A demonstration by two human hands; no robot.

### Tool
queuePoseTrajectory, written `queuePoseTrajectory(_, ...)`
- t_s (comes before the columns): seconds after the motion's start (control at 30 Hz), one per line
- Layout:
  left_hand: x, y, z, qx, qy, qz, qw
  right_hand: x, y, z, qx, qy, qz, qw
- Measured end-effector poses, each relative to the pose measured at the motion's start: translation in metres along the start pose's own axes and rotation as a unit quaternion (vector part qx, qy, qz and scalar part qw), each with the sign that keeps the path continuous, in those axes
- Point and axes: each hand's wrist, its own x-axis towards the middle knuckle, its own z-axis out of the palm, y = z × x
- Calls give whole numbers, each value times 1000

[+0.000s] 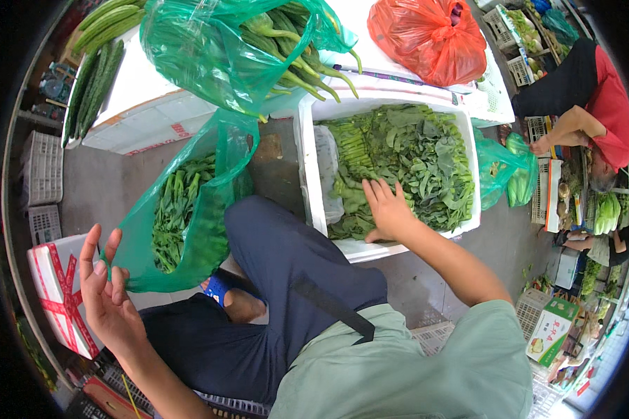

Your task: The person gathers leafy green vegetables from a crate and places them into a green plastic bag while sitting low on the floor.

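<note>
My left hand (107, 306) is raised at the left and holds the edge of a green plastic bag (136, 272) between its fingers. The bag's mouth is stretched wide beside my knee, with leafy green stems (175, 220) inside it. My right hand (390, 212) reaches into a white foam box (307, 173). Its spread fingers rest on bunches of leafy greens (406, 141); whether they grip any leaves I cannot tell. A clear plastic-wrapped object (327, 170) lies along the box's left inner wall.
Ridged gourds spill from another green bag (204, 57) on a white foam surface, near a knotted red bag (430, 42). Cucumbers (89, 89) lie at the left. A ribbon-tied foam box (65, 296) stands by my left hand. A person in red (610, 99) bends over produce crates at the right.
</note>
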Motion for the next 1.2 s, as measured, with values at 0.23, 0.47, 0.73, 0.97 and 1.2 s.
queuePoseTrajectory(0.23,-8,-6,-23,-90,111,7,990,8,1,36,-179,-22,-37,983)
queuePoseTrajectory(0.47,-17,-1,-17,-103,35,-5,994,32,-38,-1,-55,-164,82,982)
queuePoseTrajectory(0.73,-16,1,-12,-105,82,-10,991,30,-31,24,-118,-63,66,989)
queuePoseTrajectory(0.97,-22,-2,-40,-80,100,-13,992,19,-8,1,26,102,95,990)
queuePoseTrajectory(1.2,-24,2,-12,-76,144,-14,987,-23,61,-52,424,170,263,850)
